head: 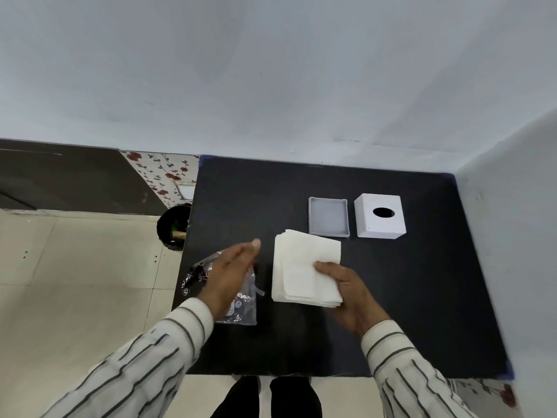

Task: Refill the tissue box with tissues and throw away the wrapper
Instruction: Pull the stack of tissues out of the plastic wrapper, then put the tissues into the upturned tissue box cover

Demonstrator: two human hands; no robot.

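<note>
Right hand [346, 285] grips tissue stack [304, 263]; left hand [232, 273] open over wrapper [241, 300]; keep stack square, carry to tray [328, 217] at 1 o'clock.

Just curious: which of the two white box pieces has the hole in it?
The box cover, farthest right, has a dark oval hole on top. The shallow tray beside it lies open with no hole.

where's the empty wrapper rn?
The clear plastic wrapper lies on the black table, left of the white tissue stack, partly under the open left hand.
</note>
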